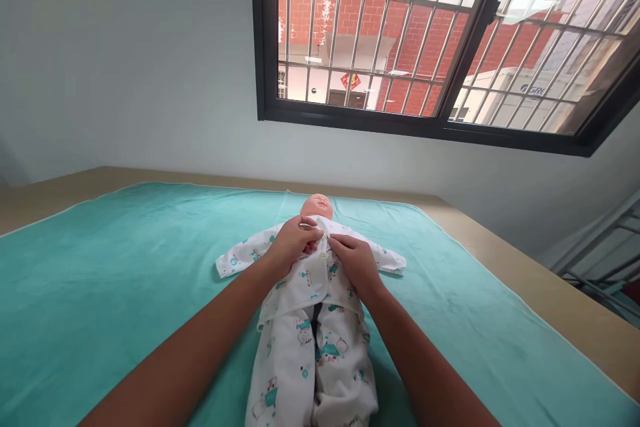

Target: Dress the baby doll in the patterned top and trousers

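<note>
A baby doll (317, 205) lies on its back with its head away from me, dressed in a white printed baby shirt (305, 280) and matching trousers (287, 360). Both sleeves are spread out to the sides. At the upper chest, my left hand (297, 240) pinches the shirt's front edge near a button. Opposite it, my right hand (353, 257) pinches the other front edge, fingertips almost meeting the left ones. Another button (323, 255) shows just below. The fingers partly hide the spot between them.
A turquoise cloth (125, 293) covers most of the wooden table (505, 253) under the doll. Behind stands a pale wall (150, 67) with a barred, dark-framed window (360, 113). Metal rails (605, 247) are at the far right.
</note>
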The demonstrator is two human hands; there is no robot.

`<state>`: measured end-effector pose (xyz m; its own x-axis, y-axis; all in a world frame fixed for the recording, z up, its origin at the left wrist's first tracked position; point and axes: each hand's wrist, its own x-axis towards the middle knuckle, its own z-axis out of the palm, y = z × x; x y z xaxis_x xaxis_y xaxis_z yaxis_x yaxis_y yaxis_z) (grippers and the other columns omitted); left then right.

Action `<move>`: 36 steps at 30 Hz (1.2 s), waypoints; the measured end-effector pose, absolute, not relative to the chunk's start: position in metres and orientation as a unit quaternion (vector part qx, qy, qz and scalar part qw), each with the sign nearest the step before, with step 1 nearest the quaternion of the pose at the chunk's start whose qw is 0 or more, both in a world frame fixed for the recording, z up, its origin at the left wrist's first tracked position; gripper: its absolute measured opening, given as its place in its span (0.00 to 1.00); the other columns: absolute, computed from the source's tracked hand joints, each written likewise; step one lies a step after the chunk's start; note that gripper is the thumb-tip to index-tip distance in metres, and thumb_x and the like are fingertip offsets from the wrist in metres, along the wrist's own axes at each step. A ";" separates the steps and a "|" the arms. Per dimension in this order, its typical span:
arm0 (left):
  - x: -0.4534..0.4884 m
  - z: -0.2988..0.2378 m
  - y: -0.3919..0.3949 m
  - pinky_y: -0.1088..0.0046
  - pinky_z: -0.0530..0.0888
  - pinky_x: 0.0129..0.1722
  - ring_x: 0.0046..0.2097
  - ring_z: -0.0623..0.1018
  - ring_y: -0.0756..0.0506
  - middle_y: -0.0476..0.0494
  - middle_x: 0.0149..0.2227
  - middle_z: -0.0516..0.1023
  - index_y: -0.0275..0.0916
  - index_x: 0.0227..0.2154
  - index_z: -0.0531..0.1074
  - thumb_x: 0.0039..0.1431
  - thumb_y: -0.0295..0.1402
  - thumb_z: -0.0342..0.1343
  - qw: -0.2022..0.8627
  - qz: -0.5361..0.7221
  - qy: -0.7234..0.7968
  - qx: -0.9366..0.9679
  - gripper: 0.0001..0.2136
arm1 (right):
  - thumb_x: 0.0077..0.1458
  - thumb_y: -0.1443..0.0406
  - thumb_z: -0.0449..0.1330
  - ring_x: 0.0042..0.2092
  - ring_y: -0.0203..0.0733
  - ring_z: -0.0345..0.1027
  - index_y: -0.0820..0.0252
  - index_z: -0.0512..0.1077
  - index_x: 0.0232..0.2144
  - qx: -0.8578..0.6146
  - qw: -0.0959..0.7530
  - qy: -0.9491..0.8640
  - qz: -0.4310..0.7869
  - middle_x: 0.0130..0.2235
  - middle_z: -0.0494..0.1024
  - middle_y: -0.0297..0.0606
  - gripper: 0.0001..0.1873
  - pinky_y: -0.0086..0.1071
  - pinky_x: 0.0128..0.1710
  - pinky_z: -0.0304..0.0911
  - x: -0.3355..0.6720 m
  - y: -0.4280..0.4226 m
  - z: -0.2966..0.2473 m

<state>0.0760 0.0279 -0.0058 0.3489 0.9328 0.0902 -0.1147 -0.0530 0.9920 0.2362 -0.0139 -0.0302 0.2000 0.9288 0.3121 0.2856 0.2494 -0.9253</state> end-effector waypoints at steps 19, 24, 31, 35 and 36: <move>0.083 -0.012 0.029 0.78 0.67 0.23 0.23 0.70 0.54 0.52 0.26 0.72 0.39 0.35 0.66 0.48 0.33 0.64 0.571 0.462 0.365 0.573 0.14 | 0.48 0.58 0.63 0.35 0.42 0.70 0.56 0.80 0.34 -0.530 0.551 -0.562 0.316 0.32 0.80 0.34 0.12 0.32 0.35 0.63 0.240 -0.013 -0.031; 0.084 -0.006 0.025 0.78 0.65 0.22 0.23 0.70 0.53 0.53 0.24 0.72 0.40 0.34 0.66 0.48 0.32 0.63 0.537 0.455 0.383 0.598 0.12 | 0.48 0.60 0.62 0.31 0.38 0.65 0.56 0.79 0.35 -0.554 0.555 -0.558 0.271 0.31 0.79 0.33 0.12 0.31 0.32 0.61 0.236 -0.013 -0.033; 0.085 0.003 0.018 0.78 0.63 0.22 0.22 0.70 0.52 0.54 0.23 0.75 0.41 0.35 0.68 0.47 0.35 0.64 0.434 0.423 0.422 0.674 0.13 | 0.51 0.62 0.59 0.30 0.38 0.62 0.56 0.78 0.32 -0.535 0.568 -0.601 0.174 0.31 0.76 0.34 0.09 0.31 0.32 0.60 0.230 -0.014 -0.036; 0.086 0.002 0.019 0.77 0.64 0.25 0.24 0.72 0.50 0.53 0.25 0.77 0.41 0.34 0.68 0.46 0.28 0.59 0.387 0.427 0.450 0.682 0.10 | 0.51 0.62 0.60 0.30 0.38 0.62 0.56 0.79 0.34 -0.525 0.563 -0.616 0.170 0.32 0.76 0.34 0.10 0.32 0.32 0.60 0.231 -0.014 -0.037; 0.086 0.001 0.020 0.76 0.64 0.25 0.24 0.72 0.50 0.53 0.24 0.77 0.42 0.34 0.68 0.46 0.27 0.58 0.382 0.427 0.453 0.683 0.10 | 0.51 0.62 0.60 0.30 0.38 0.62 0.56 0.79 0.34 -0.525 0.561 -0.615 0.176 0.32 0.76 0.34 0.10 0.32 0.33 0.60 0.231 -0.014 -0.037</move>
